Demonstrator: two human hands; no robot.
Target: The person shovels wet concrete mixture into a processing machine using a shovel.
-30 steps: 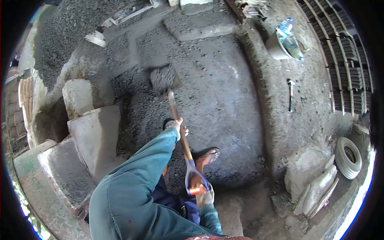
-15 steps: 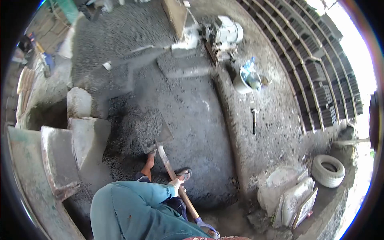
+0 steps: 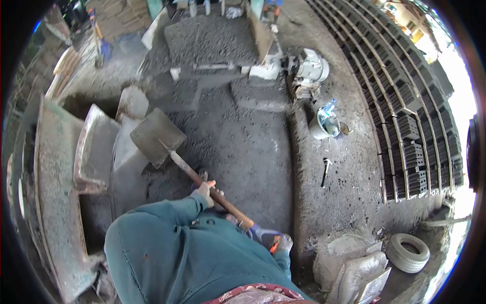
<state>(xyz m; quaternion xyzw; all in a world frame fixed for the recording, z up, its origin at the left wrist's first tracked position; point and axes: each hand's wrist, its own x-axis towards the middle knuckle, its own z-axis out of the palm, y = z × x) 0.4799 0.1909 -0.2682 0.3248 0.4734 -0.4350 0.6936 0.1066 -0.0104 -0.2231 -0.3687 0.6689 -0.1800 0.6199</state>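
Observation:
Both my hands are on a shovel (image 3: 158, 136) with a wooden shaft. My left hand (image 3: 206, 194) wraps round the middle of the shaft. My right hand (image 3: 285, 242), lower right, is closed on the shovel's blue grip; something orange shows at its fingers. The blade, far end left, looks flat and bare of any heap. It hangs above the edge of a pale curved metal sheet (image 3: 128, 148). Dark grey gritty mix (image 3: 200, 144) is spread over the floor just right of the blade.
A grey metal trough piece (image 3: 94, 152) stands left. A large heap of grey mix (image 3: 210, 43) lies at the back beside a motor (image 3: 311, 68). On the right ledge are a bucket (image 3: 318, 127), a hammer (image 3: 325, 173), a tyre (image 3: 408, 253) and racked blocks (image 3: 417, 182).
The shovel blade, loaded with grey mix half a second ago, has swung up and left and now shows no load. Both hands have moved with it, and the view has shifted.

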